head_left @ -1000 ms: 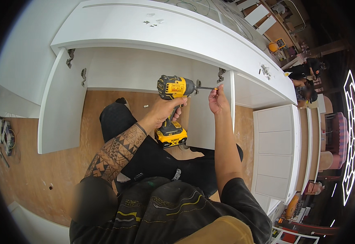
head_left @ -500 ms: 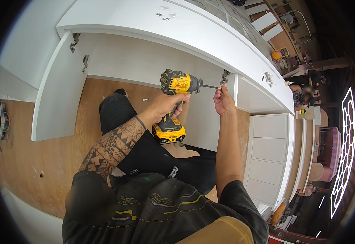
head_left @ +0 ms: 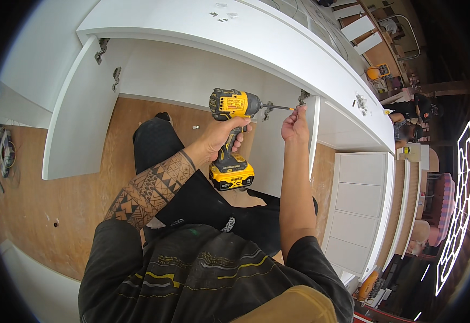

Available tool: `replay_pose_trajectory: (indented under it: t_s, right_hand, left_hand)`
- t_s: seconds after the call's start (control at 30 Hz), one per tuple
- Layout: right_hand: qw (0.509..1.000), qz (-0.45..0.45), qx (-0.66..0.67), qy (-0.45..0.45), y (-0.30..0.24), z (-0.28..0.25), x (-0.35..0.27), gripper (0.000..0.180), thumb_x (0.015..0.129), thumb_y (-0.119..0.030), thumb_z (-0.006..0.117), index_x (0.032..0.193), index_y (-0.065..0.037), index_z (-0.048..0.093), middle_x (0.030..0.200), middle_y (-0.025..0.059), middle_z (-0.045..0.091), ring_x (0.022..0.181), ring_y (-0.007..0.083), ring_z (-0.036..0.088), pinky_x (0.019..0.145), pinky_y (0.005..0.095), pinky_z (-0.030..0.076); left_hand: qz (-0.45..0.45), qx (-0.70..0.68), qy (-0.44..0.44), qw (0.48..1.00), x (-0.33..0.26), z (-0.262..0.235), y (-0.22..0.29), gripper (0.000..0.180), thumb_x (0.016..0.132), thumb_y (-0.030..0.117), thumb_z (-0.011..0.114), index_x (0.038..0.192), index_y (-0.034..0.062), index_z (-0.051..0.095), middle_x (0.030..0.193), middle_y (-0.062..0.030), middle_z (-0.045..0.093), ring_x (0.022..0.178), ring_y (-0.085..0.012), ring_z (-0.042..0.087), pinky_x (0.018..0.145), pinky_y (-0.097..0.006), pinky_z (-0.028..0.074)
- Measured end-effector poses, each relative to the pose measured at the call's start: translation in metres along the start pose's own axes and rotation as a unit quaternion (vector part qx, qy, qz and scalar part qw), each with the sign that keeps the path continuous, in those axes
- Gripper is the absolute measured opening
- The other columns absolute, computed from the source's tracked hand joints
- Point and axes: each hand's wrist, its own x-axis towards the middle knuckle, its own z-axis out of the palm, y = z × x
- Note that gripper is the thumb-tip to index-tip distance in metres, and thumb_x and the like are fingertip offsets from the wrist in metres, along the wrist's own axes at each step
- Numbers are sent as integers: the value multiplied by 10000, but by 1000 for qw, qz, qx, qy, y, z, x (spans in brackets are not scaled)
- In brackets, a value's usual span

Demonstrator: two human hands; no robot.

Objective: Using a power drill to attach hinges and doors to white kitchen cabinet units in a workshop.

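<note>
My left hand (head_left: pixel 221 139) is wrapped round the grip of a yellow and black cordless impact driver (head_left: pixel 232 105), held level over my lap. Its long thin driver bit (head_left: pixel 277 107) points to the right. At the bit's yellowish tip, the fingers of my right hand (head_left: pixel 295 127) are pinched together; whether a screw is between them is too small to make out. Just beyond those fingertips, a metal hinge (head_left: pixel 303 96) sits near the top of an open white cabinet door (head_left: pixel 270 153). A second hinge (head_left: pixel 267 111) on that door shows behind the bit.
Another white door (head_left: pixel 76 118) with hinges stands open at the left. Small metal parts (head_left: pixel 361 105) lie on the white cabinet top (head_left: pixel 278 51). A small light piece (head_left: pixel 195 127) rests on the wooden floor (head_left: pixel 100 161). Tools (head_left: pixel 0 151) lie far left; people (head_left: pixel 410 116) are at far right.
The driver's body has drawn slightly left from my right fingertips, so more of the bit shows. My right hand stays pinched at the tip. The whole view has shifted a little.
</note>
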Motion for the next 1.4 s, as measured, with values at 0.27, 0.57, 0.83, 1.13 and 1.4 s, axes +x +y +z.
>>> replay_pose_trajectory:
  t_s: [0.27,0.57,0.83,1.13,1.4]
  right_hand:
    - [999,35,12,-8,-1,-8,1,333,1006,-444,721,997,-118,657,824,-37,574,646,58,462,545,190,394]
    - [995,73,66,-8,-1,3,-7,320,1003,-495,693,938,-186,642,754,-64,546,595,51,426,508,194,355]
    - [997,64,46,23,5,7,-7,318,1006,-500,691,915,-199,642,745,-75,516,578,61,384,502,221,308]
    - [995,102,8,-3,17,9,-18,315,1015,-495,692,985,-185,645,771,-59,526,600,64,403,517,231,320]
    - [969,-178,-172,7,-25,36,-31,370,1001,-346,739,1137,-9,671,807,18,587,656,67,477,562,245,384]
  left_hand:
    - [11,8,-14,1000,1,2,1,336,969,369,719,1063,48,696,715,10,600,571,-80,558,529,-246,483]
    - [19,48,4,999,3,1,0,316,964,348,730,1058,49,692,705,-1,598,562,-98,561,513,-257,468]
    - [29,71,-5,997,3,1,0,324,958,337,735,1037,26,688,680,-11,598,551,-114,574,504,-262,463]
    - [-16,-6,20,1000,9,-9,-6,320,960,364,721,1030,53,696,698,15,589,556,-86,548,513,-252,461]
    - [-53,-31,85,994,23,-18,0,349,936,408,730,1006,67,707,688,44,572,551,-71,527,513,-251,456]
